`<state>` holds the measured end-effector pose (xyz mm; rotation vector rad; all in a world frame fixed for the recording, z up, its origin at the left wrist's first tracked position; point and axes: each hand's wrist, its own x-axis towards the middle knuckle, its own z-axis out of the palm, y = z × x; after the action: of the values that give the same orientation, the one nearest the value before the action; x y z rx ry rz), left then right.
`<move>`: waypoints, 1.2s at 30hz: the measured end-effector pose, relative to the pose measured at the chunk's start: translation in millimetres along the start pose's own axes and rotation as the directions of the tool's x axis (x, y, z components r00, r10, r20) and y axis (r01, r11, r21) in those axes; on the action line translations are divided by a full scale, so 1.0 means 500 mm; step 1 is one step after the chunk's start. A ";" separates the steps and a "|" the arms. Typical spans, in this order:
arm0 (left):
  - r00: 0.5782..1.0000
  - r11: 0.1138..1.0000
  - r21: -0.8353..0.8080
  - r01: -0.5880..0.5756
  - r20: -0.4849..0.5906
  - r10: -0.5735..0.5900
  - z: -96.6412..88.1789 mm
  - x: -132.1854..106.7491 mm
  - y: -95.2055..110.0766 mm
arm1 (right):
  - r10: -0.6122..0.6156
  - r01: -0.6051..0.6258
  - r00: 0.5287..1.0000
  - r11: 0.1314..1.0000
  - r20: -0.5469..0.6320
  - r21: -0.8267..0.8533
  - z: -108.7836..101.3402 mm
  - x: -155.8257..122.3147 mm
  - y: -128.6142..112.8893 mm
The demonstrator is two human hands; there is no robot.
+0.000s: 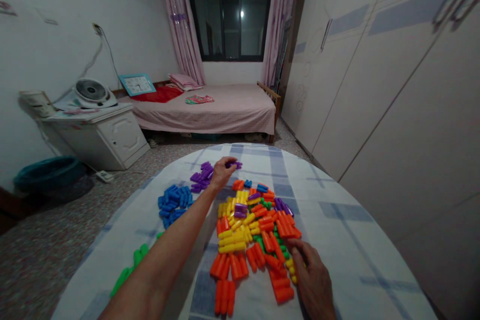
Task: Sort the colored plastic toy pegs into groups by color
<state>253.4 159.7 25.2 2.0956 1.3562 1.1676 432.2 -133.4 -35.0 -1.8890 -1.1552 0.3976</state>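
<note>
Far left, a teal basin [48, 172] sits on the floor by a white bedside cabinet [112, 142], with a desk fan [91, 92] on top. Behind them is a bed with a pink cover [210, 115].

A round table under a plaid cloth [356, 240] fills the foreground, its near edge cut off. Green plastic blocks [129, 265] lie at its left, partly hidden by the left forearm [161, 255], so their number is hard to make out. Next come a group of blue blocks [174, 204] and a smaller group of purple blocks [200, 177].

The left hand [224, 172] is just right of the purple group, its fingers curled shut around a purple block [233, 164] (only the end pokes out). Mid-table lies a mixed heap of orange, yellow, purple, green and blue blocks [255, 230], overlapping, the lower pieces unseen.

The right hand [313, 280] is at the heap's lower right, fingers [296, 246] loosely bent on its edge. The hand covers what lies beneath, so I cannot tell whether it has hold of anything. Far right, a white wardrobe [393, 85] runs out of frame.
</note>
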 end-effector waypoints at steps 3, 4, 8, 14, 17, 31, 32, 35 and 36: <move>0.968 0.986 0.060 0.155 -0.210 -0.139 -0.068 0.024 -0.061 | 0.007 -0.007 1.000 1.000 0.000 -0.003 0.000 0.000 -0.001; 0.948 0.974 0.080 0.211 -0.260 -0.184 -0.087 0.028 -0.082 | 0.005 -0.005 1.000 1.000 0.000 -0.004 0.000 0.000 -0.001; 0.910 0.923 0.154 0.352 -0.288 -0.299 -0.122 0.021 -0.146 | -0.010 0.010 1.000 1.000 -0.001 -0.003 0.000 0.001 0.003; 0.946 0.908 0.268 0.321 -0.137 -0.294 -0.095 0.003 -0.162 | -0.010 0.010 1.000 1.000 -0.001 -0.008 0.002 0.000 0.006; 0.950 0.899 0.314 0.305 -0.161 -0.266 -0.092 -0.001 -0.135 | -0.013 0.013 1.000 1.000 0.008 -0.001 0.001 -0.001 0.004; 0.767 0.921 0.200 -0.336 0.626 0.144 -0.067 -0.186 0.078 | -0.057 0.057 0.998 0.998 -0.014 -0.026 0.004 0.002 -0.003; 0.780 0.917 0.228 -0.327 0.613 0.126 -0.063 -0.193 0.079 | -0.061 0.060 0.998 0.998 -0.014 -0.026 0.004 0.002 -0.002; 0.824 0.937 0.244 -0.248 0.562 0.072 -0.055 -0.201 0.079 | -0.062 0.062 0.998 0.998 -0.009 -0.029 0.003 0.002 -0.002; 0.836 0.948 0.234 -0.215 0.546 0.055 -0.055 -0.200 0.080 | -0.061 0.060 0.998 0.998 -0.009 -0.028 0.003 0.001 -0.002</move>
<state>234.9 50.1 24.9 2.5019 1.1630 0.3708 430.9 -131.8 -34.8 -1.8733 -1.2137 0.3394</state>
